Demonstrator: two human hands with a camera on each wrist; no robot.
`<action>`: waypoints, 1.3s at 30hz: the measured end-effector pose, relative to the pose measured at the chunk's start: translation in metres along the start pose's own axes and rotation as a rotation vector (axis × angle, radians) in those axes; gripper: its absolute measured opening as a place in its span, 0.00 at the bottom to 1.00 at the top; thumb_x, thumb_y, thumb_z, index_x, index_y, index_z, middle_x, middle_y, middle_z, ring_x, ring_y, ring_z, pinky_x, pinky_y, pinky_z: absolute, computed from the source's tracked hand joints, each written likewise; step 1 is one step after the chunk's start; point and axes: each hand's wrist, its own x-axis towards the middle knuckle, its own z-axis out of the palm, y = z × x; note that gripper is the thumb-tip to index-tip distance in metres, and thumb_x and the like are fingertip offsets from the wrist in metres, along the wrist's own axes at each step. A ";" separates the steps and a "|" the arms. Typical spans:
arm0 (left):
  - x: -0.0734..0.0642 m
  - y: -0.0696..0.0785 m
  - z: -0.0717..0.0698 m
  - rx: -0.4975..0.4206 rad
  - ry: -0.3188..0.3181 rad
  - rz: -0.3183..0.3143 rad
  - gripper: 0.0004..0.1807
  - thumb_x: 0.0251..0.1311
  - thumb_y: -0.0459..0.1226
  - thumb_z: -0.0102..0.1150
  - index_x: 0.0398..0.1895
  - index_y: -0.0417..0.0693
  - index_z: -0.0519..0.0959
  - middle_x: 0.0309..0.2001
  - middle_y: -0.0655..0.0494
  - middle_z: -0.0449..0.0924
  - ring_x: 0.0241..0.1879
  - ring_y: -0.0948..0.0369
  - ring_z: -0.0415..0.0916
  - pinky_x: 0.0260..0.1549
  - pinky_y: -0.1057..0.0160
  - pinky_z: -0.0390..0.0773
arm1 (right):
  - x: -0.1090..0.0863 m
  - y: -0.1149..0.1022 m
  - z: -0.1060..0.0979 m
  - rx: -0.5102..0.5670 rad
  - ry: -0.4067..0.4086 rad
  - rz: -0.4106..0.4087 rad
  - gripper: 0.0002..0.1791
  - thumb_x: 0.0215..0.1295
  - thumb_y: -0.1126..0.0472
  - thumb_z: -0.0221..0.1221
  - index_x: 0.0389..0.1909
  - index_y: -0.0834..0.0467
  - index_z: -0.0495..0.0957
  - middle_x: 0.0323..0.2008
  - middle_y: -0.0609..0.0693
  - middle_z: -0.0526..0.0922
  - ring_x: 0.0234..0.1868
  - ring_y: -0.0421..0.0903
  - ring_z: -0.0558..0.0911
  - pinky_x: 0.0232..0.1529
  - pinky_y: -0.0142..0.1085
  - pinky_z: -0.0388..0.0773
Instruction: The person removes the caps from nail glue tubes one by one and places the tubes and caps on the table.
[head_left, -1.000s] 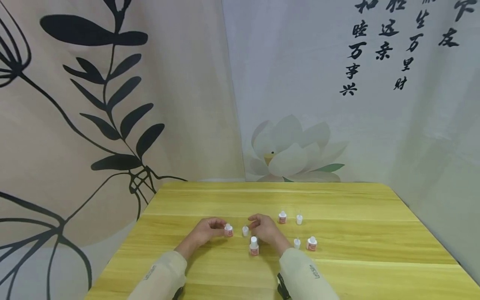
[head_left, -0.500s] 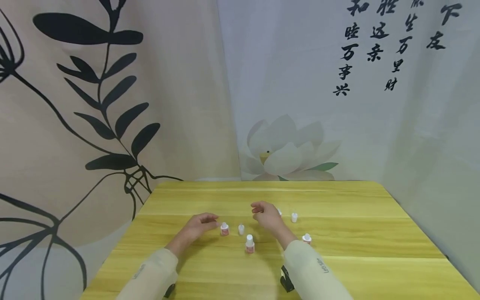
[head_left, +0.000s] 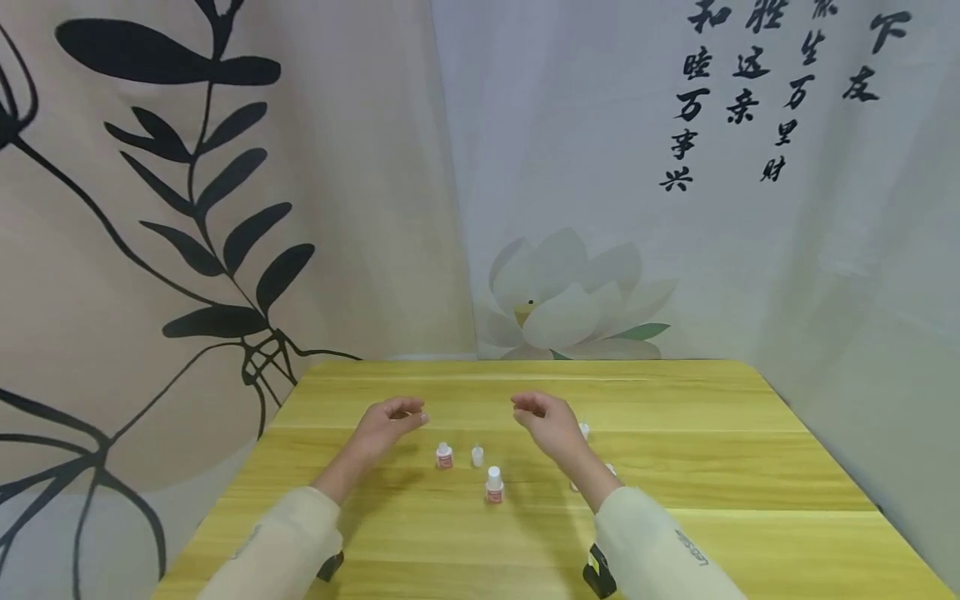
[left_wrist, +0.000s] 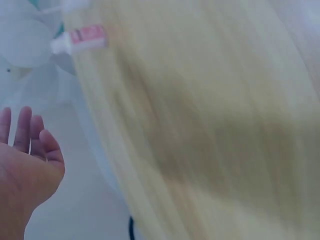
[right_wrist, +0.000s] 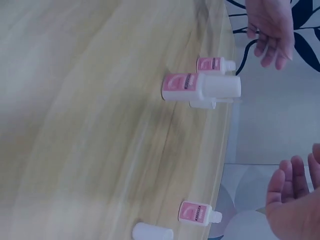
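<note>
Both hands hold nothing and hover over the table with loosely bent fingers. In the head view my left hand [head_left: 386,427] is up and left of a small uncapped pink-and-white bottle [head_left: 445,457]. Beside that bottle stands a white cap [head_left: 477,456], its thin stem pointing up. Nearer to me is a capped bottle [head_left: 493,486] of the same kind, upright. My right hand [head_left: 551,425] is raised to the right of these, its forearm partly hiding other small white pieces. In the right wrist view another uncapped bottle [right_wrist: 195,213] stands near a white cap [right_wrist: 152,232].
A yellow wood-grain table [head_left: 675,542] carries everything. At its far edge hangs a printed curtain [head_left: 375,250] with dark leaves, a lotus and characters. Behind the right forearm a white cap [head_left: 584,430] shows in part.
My left hand has let go of the uncapped bottle, which now stands on the table. Both hands have risen and drawn away from the bottles, the left to the left, the right upward.
</note>
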 end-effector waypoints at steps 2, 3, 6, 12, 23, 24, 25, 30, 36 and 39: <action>-0.001 0.006 0.002 0.000 0.004 0.014 0.24 0.64 0.50 0.64 0.58 0.49 0.79 0.52 0.54 0.80 0.53 0.55 0.72 0.54 0.50 0.73 | -0.006 0.000 0.000 0.025 0.006 0.001 0.13 0.72 0.61 0.57 0.54 0.58 0.79 0.48 0.49 0.82 0.53 0.49 0.78 0.57 0.49 0.74; -0.001 0.009 0.003 0.000 0.001 0.023 0.23 0.64 0.50 0.64 0.57 0.49 0.79 0.52 0.55 0.80 0.53 0.55 0.72 0.53 0.50 0.73 | -0.009 0.001 0.000 0.036 0.008 0.004 0.14 0.72 0.61 0.57 0.54 0.59 0.79 0.49 0.49 0.82 0.53 0.49 0.78 0.57 0.48 0.74; -0.002 0.016 0.009 -0.027 -0.002 0.034 0.20 0.64 0.48 0.65 0.54 0.48 0.81 0.49 0.55 0.81 0.52 0.54 0.73 0.51 0.51 0.74 | -0.018 0.005 0.002 0.058 0.009 0.014 0.14 0.72 0.61 0.57 0.55 0.59 0.79 0.50 0.50 0.81 0.54 0.50 0.78 0.57 0.48 0.75; -0.008 0.023 0.024 -0.036 -0.009 0.046 0.15 0.63 0.43 0.66 0.50 0.49 0.83 0.45 0.57 0.82 0.48 0.56 0.75 0.47 0.54 0.75 | -0.036 0.018 0.008 0.060 0.014 0.036 0.15 0.70 0.62 0.59 0.55 0.60 0.79 0.48 0.51 0.82 0.52 0.49 0.79 0.54 0.45 0.77; -0.020 0.021 0.052 -0.129 -0.095 0.088 0.16 0.61 0.42 0.68 0.50 0.47 0.82 0.45 0.54 0.81 0.46 0.52 0.75 0.42 0.50 0.80 | -0.064 0.050 0.018 0.067 -0.050 0.074 0.23 0.63 0.65 0.63 0.58 0.70 0.74 0.51 0.62 0.79 0.50 0.53 0.79 0.51 0.44 0.79; -0.022 0.021 0.055 -0.129 -0.104 0.092 0.16 0.61 0.42 0.68 0.50 0.46 0.82 0.44 0.54 0.81 0.46 0.52 0.75 0.42 0.50 0.80 | -0.064 0.053 0.019 0.065 -0.056 0.078 0.24 0.63 0.65 0.63 0.58 0.69 0.73 0.52 0.62 0.79 0.50 0.53 0.79 0.50 0.44 0.79; -0.023 0.020 0.057 -0.127 -0.110 0.094 0.16 0.61 0.42 0.68 0.50 0.46 0.82 0.44 0.54 0.81 0.46 0.52 0.75 0.41 0.50 0.81 | -0.065 0.055 0.020 0.064 -0.061 0.078 0.24 0.63 0.65 0.64 0.58 0.70 0.73 0.52 0.63 0.79 0.50 0.53 0.79 0.49 0.44 0.79; -0.030 0.014 0.071 -0.075 -0.127 0.117 0.16 0.61 0.43 0.68 0.49 0.45 0.82 0.43 0.55 0.82 0.46 0.54 0.74 0.44 0.56 0.75 | -0.065 0.060 0.026 0.058 -0.078 0.082 0.25 0.60 0.66 0.65 0.57 0.70 0.74 0.51 0.63 0.79 0.48 0.53 0.79 0.49 0.45 0.79; -0.035 0.007 0.084 -0.027 -0.148 0.153 0.18 0.61 0.43 0.68 0.50 0.43 0.81 0.47 0.50 0.82 0.46 0.57 0.74 0.46 0.56 0.70 | -0.065 0.063 0.031 0.035 -0.096 0.067 0.25 0.59 0.66 0.67 0.56 0.70 0.75 0.50 0.63 0.80 0.49 0.55 0.80 0.52 0.47 0.78; -0.035 0.005 0.091 -0.013 -0.154 0.162 0.20 0.60 0.44 0.68 0.50 0.41 0.81 0.49 0.47 0.81 0.46 0.56 0.73 0.45 0.57 0.71 | -0.063 0.066 0.033 0.028 -0.105 0.067 0.25 0.59 0.64 0.68 0.56 0.69 0.76 0.50 0.62 0.80 0.49 0.54 0.80 0.52 0.48 0.78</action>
